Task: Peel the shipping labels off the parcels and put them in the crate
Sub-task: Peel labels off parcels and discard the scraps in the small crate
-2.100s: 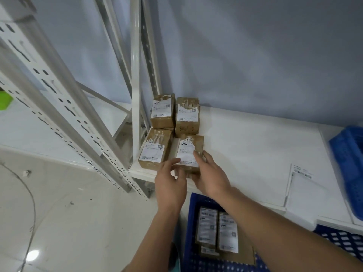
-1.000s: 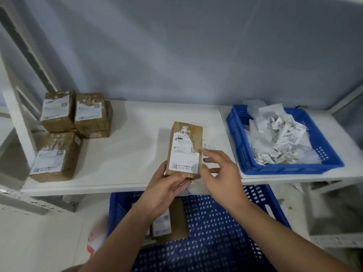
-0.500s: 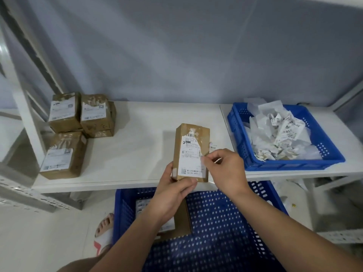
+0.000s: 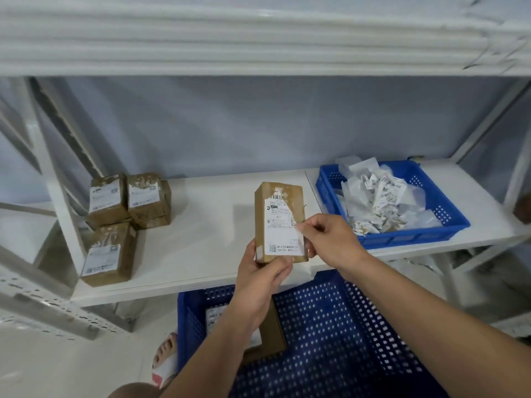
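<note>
A brown cardboard parcel [image 4: 263, 214] stands upright above the shelf's front edge, its lower end gripped by my left hand [image 4: 260, 275]. A partly torn white shipping label [image 4: 283, 228] covers its front. My right hand [image 4: 330, 241] pinches the label's right edge about halfway up. On the shelf to the right sits a small blue crate [image 4: 448, 222] heaped with crumpled peeled labels [image 4: 379, 202]. Three more labelled parcels [image 4: 109, 254] lie at the shelf's left end.
A large blue perforated crate [image 4: 344, 340] stands on the floor under my arms, with a labelled parcel [image 4: 270, 337] lying inside. The white shelf board [image 4: 201, 225] has a white upright post [image 4: 57, 202] at its left. Another shelf runs overhead. A sandalled foot [image 4: 165, 357] shows beside the big crate.
I carried the parcel from the left-hand stack to the shelf's middle and raised it upright. My right hand's fingers closed onto the label's right edge. My head tilted up, showing the upper shelf.
</note>
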